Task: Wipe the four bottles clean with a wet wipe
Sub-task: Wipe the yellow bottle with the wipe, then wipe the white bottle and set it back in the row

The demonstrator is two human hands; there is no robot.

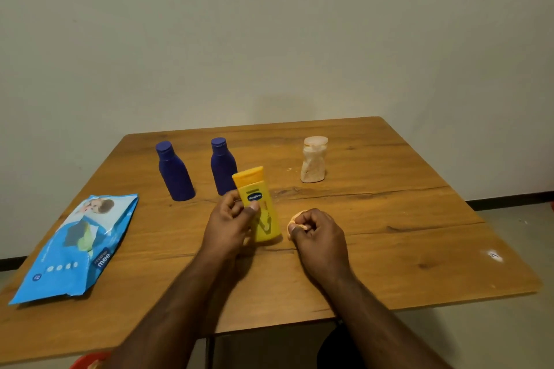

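Head view shows the yellow bottle [263,210] standing near the worktop's [389,219] middle, long axis nearly upright, flat cap end up and leaning slightly left. The left hand [230,225] has its grip clamped round the smooth plastic body, thumb on the label. Just beside it, the right hand [317,234] curls tight on a balled wet wipe [295,219]. Behind stand 2 blue bottles [175,172] and 1 pale, waisted bottle [313,160]. 1 glossy blue wipes pack [78,246] lies far left.

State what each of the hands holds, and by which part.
Left hand grips the yellow bottle around its middle; right hand holds a balled wipe in its fingers.
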